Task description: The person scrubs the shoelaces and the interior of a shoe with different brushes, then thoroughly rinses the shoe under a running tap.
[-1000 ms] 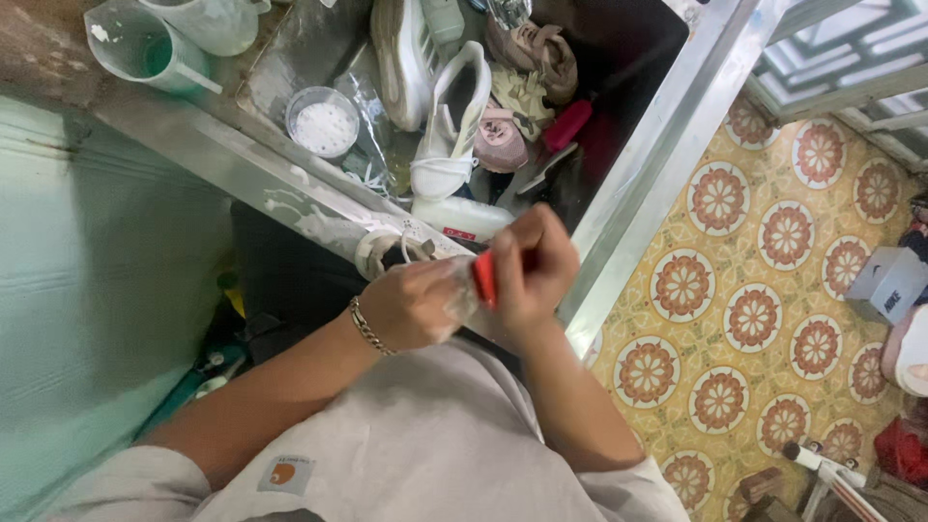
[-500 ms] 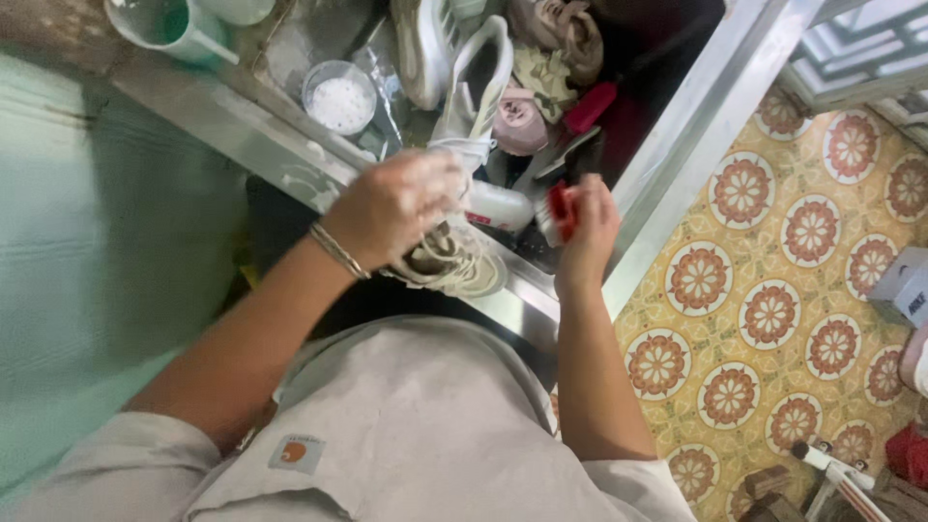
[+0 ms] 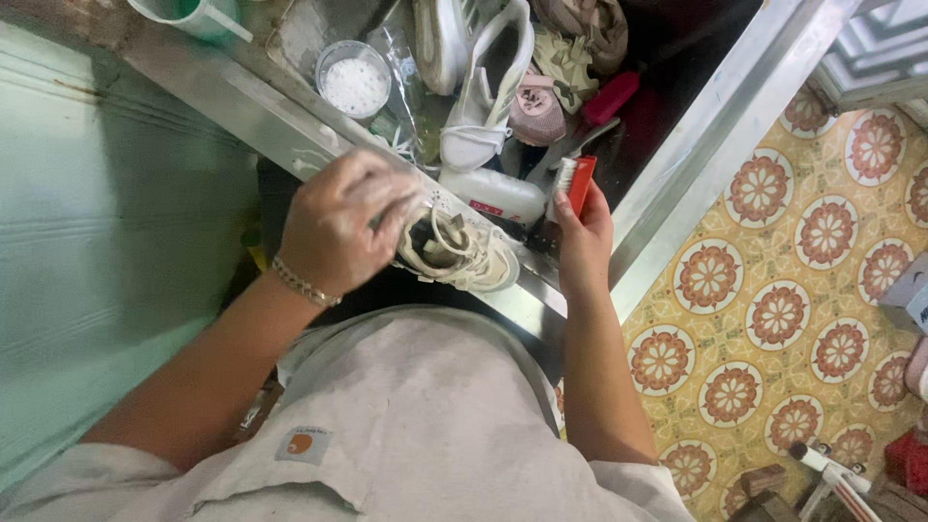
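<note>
My left hand [image 3: 343,224] grips a beige laced sneaker [image 3: 459,251] by its heel and holds it over the near rim of a steel sink [image 3: 242,101]. My right hand [image 3: 583,240] holds a red brush with white bristles [image 3: 571,184] upright, just to the right of the sneaker and apart from it. A gold bracelet sits on my left wrist.
In the sink lie a white sneaker [image 3: 483,92], another white shoe [image 3: 440,39], a white bottle [image 3: 493,193], a pink brush [image 3: 604,97], a round tub of white powder [image 3: 354,81] and a green jug [image 3: 193,14]. Patterned floor tiles [image 3: 773,309] lie right; a green wall is left.
My hands have moved apart: the left has carried the sneaker toward me over the sink rim, and the right has lifted the red brush off it to the right.
</note>
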